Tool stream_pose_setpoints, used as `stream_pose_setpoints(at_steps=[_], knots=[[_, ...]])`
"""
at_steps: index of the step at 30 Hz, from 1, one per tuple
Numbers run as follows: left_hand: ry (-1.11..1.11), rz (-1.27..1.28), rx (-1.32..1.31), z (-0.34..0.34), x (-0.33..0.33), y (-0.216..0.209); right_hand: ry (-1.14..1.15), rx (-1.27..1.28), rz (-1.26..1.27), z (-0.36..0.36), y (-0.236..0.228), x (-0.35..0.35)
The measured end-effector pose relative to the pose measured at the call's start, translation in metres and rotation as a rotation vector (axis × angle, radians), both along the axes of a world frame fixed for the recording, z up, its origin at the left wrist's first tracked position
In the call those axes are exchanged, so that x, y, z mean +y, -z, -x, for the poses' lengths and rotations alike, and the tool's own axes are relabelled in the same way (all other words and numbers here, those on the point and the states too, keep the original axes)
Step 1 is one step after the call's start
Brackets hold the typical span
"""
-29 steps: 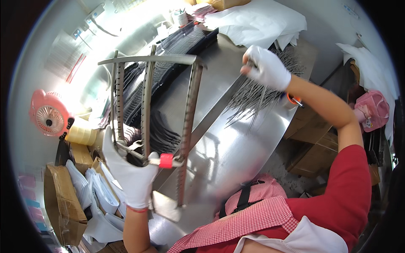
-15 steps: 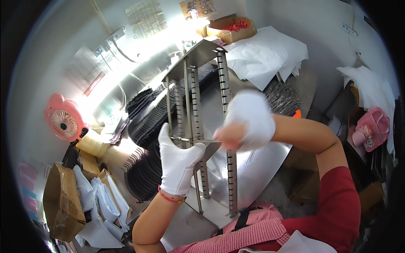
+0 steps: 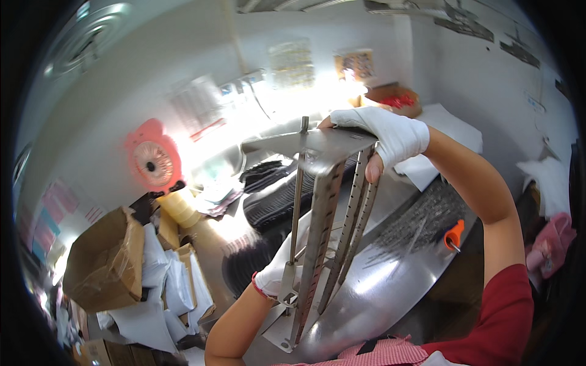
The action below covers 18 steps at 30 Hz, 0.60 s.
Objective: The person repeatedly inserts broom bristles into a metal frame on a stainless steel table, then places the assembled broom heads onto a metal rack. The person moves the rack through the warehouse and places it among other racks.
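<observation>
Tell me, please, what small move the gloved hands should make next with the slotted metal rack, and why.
Perhaps turn the slotted rack slightly with the right hand, since it grips the top plate, while the left hand, partly hidden behind the posts, sits lower, seemingly placed to steady it.

white gloves [image 3: 397,130] | short red sleeve [image 3: 503,312] | red-white checked garment [image 3: 384,352] | red left-wrist band [image 3: 260,286]

Tall silver metal rack [image 3: 316,244] was over flat silver metal table [image 3: 366,299]; thin grey metal rods [image 3: 418,222] lay right of rack; open brown cardboard box [image 3: 131,253] sat left, round pink fan [image 3: 154,160] behind it.
</observation>
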<state>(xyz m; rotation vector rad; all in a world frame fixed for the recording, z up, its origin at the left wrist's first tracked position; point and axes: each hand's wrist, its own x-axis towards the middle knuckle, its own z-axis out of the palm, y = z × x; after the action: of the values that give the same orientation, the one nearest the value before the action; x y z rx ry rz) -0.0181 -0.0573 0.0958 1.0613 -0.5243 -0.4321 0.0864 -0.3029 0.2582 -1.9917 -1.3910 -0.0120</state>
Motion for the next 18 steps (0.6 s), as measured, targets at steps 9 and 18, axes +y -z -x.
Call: stream_pose_setpoints(at_steps=[9,18], knots=[[-1.02,-0.476,-0.327,0.055,0.208,0.04,0.222,-0.694,-0.209,0.069,-0.118,0.108],[-0.829,-0.899,-0.378,0.077,0.262,0.176,0.477,-1.214,-0.509,0.092,-0.227,0.246]])
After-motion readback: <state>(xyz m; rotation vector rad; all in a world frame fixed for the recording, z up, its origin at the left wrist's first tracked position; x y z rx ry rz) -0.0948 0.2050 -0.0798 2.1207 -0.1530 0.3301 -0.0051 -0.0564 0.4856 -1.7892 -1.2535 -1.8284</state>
